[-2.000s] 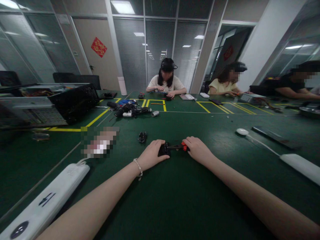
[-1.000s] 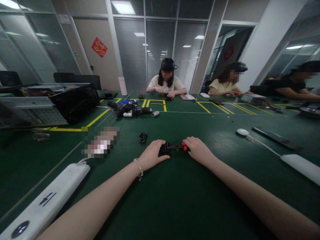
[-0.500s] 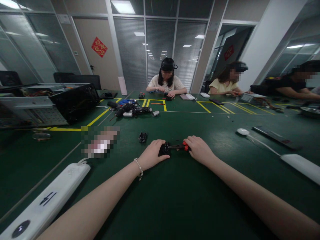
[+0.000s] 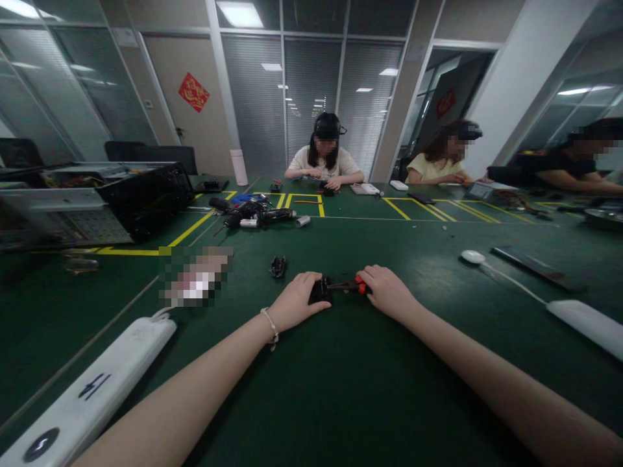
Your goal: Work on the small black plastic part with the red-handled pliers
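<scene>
My left hand [image 4: 298, 299] is closed around a small black plastic part [image 4: 321, 290], holding it down on the green table [image 4: 331, 389]. From the right, my right hand [image 4: 387, 288] grips red-handled pliers [image 4: 346, 286]. Their long thin jaws point left and reach the near side of the black part; whether they bite on it is too small to tell. Another small black part [image 4: 278, 267] lies a little beyond my left hand, apart from both hands.
At the left stand a computer case [image 4: 146, 201] and a white power strip [image 4: 92, 395]. A pile of tools [image 4: 248, 211] lies farther back. A white cable device [image 4: 473, 257] and a dark flat object [image 4: 533, 266] lie at the right. Co-workers [image 4: 326, 159] sit across the table.
Both hands, the pliers and the black part stay almost exactly where they were. Only a very slight shift of the pliers shows.
</scene>
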Demonstrator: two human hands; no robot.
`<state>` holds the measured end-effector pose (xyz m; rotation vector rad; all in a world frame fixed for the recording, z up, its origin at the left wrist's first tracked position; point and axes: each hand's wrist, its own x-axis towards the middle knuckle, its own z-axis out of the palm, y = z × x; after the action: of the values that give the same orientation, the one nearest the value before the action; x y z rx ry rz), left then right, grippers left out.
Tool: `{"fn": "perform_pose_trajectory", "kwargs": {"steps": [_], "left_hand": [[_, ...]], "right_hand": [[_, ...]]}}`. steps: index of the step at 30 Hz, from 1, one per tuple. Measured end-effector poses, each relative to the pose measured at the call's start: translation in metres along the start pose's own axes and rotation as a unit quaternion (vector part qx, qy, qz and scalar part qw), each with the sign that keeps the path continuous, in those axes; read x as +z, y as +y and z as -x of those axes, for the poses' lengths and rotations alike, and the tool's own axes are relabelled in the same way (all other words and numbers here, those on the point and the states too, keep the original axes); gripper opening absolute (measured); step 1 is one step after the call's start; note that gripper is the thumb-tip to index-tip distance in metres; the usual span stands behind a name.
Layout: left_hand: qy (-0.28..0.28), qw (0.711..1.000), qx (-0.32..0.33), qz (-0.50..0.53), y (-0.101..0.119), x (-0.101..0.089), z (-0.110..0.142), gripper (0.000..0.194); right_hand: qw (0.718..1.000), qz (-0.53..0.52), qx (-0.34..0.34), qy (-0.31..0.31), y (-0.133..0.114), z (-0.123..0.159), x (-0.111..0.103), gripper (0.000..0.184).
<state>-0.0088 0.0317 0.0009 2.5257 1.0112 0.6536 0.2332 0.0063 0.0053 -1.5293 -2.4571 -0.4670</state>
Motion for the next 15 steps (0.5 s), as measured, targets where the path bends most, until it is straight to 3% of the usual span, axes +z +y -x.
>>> {"fn": "perform_pose_trajectory", "kwargs": {"steps": [15], "left_hand": [[-0.005,1.0,-0.003,0.002,0.0001,-0.0007,0.0008,0.054]], "right_hand": [[1.0,-0.001,0.002,0.004,-0.0004,0.0005,-0.0008,0.035]]}}
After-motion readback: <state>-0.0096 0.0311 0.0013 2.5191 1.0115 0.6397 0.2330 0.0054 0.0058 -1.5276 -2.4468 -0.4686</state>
